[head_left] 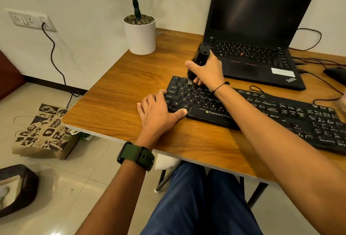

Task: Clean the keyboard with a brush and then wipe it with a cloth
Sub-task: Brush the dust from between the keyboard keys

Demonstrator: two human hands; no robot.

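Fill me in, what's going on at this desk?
A person is brushing a black keyboard on a wooden desk. The right hand grips a black brush, bristles down on the top-left keys. The left hand rests flat against the keyboard's left end, thumb along its front edge, steadying it. An open laptop sits behind, screen dark. No cloth is in view, so the wipe has not begun.

Right hand [206,69] gripping black brush [199,60] upright on keyboard [262,111] at frame centre, left hand [159,114] flat at keyboard's left end, wooden worktop [119,92], open laptop [258,28] upper right
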